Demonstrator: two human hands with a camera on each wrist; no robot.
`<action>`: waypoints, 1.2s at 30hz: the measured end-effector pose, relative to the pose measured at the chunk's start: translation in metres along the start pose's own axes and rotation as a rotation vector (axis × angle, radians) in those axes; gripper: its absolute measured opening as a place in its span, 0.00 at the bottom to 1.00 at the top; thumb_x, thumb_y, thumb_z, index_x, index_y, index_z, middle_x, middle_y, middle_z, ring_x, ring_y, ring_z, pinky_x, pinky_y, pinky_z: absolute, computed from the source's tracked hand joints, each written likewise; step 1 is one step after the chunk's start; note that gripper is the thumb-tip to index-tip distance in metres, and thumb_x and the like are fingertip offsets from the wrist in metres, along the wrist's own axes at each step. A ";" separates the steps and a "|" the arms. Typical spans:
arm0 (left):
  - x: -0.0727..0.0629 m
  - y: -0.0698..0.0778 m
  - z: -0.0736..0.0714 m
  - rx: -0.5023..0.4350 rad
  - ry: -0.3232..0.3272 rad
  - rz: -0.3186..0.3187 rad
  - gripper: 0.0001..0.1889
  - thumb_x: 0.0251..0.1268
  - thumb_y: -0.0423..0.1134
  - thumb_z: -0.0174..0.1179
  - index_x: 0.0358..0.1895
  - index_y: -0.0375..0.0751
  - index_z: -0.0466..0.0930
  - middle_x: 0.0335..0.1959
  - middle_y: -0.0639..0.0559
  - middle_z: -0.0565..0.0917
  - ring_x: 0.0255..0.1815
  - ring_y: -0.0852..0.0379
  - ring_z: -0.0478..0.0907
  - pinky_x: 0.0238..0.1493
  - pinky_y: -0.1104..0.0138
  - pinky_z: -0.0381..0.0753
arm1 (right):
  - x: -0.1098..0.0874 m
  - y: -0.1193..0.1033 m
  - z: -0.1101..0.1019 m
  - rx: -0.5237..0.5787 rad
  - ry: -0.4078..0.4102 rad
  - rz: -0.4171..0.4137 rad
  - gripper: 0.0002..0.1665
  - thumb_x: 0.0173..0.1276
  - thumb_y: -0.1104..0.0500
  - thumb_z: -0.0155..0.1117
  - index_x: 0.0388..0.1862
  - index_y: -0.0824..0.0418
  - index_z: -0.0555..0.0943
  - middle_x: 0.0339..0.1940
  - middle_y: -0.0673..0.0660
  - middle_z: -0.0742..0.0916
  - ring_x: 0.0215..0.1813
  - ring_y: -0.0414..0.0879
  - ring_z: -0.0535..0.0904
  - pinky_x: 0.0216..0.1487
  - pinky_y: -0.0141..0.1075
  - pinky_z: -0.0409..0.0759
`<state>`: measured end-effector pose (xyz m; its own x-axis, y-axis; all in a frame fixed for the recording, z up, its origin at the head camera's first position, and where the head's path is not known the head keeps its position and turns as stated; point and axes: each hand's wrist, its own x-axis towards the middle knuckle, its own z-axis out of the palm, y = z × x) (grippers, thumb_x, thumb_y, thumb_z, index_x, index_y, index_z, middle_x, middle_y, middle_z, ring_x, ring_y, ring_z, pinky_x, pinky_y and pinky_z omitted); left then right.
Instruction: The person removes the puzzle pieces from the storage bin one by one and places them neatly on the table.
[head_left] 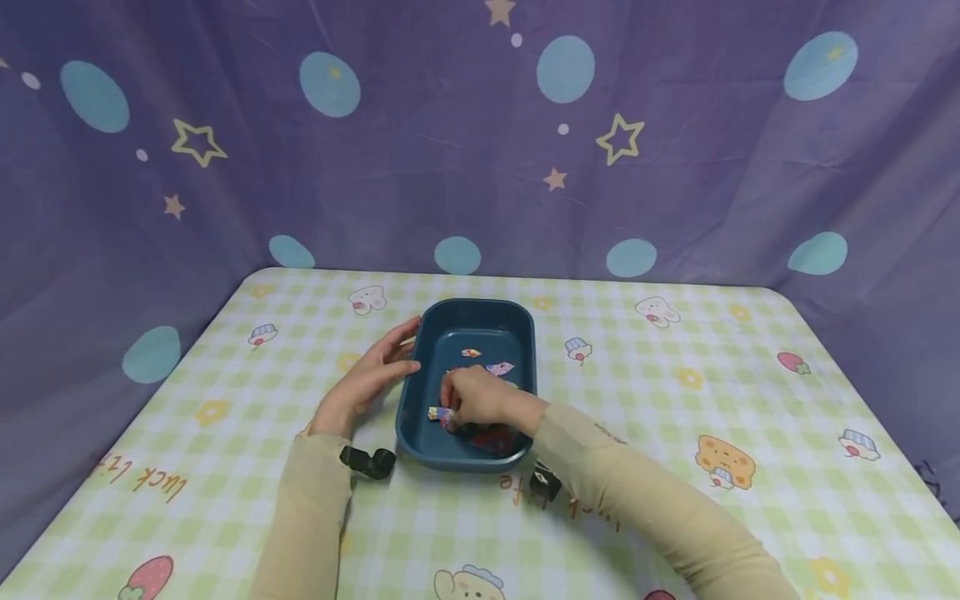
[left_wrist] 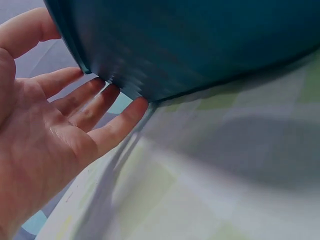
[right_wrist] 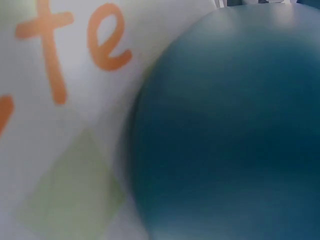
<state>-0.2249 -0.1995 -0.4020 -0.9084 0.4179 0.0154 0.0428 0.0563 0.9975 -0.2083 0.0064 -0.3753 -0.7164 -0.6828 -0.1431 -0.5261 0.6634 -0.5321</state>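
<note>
A deep blue-green rectangular tub (head_left: 477, 315) with rounded corners stands on the table. My left hand (head_left: 372, 375) touches its left wall; in the left wrist view the fingers (left_wrist: 112, 131) lie fairly straight against the tub's side (left_wrist: 200, 45). Inside the tub, my right hand (head_left: 480, 397) pinches a small multicoloured piece (head_left: 438, 413) that looks like a wrapped candy. Other small printed pieces lie on the tub's floor, among them an orange-and-white one (head_left: 471, 352) and a pinkish-purple one (head_left: 499, 367). The right wrist view shows only the tub's outer wall (right_wrist: 225, 125), with no fingers.
A green-and-white checked tablecloth (head_left: 750, 400) with cartoon prints covers the table. Behind it hangs a purple curtain (head_left: 450, 167) with stars and blue ovals. Black wrist cameras sit beside the left wrist (head_left: 367, 462) and the right wrist (head_left: 545, 482), close to the tub's near end.
</note>
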 end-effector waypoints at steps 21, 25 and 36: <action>-0.003 -0.001 0.000 -0.058 -0.039 -0.035 0.39 0.60 0.27 0.52 0.72 0.49 0.45 0.71 0.43 0.51 0.69 0.42 0.52 0.51 0.70 0.72 | -0.018 0.010 -0.034 0.070 0.150 -0.024 0.03 0.53 0.58 0.70 0.26 0.54 0.82 0.23 0.45 0.85 0.26 0.32 0.78 0.30 0.26 0.75; -0.004 -0.002 0.000 -0.083 -0.036 -0.039 0.39 0.60 0.27 0.52 0.72 0.50 0.45 0.71 0.43 0.51 0.69 0.42 0.52 0.51 0.70 0.73 | -0.024 0.015 -0.043 0.105 0.199 -0.023 0.02 0.55 0.60 0.68 0.28 0.55 0.82 0.24 0.46 0.85 0.26 0.34 0.79 0.28 0.27 0.75; -0.007 -0.002 0.003 -0.085 -0.003 -0.061 0.37 0.62 0.29 0.52 0.72 0.53 0.48 0.70 0.46 0.53 0.68 0.44 0.54 0.51 0.70 0.73 | -0.041 0.038 -0.066 0.141 0.313 0.025 0.06 0.55 0.58 0.68 0.31 0.58 0.82 0.26 0.50 0.86 0.28 0.39 0.80 0.32 0.31 0.75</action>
<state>-0.2173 -0.1997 -0.4044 -0.9068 0.4191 -0.0454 -0.0480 0.0043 0.9988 -0.2291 0.0801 -0.3347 -0.8458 -0.5252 0.0939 -0.4535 0.6151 -0.6450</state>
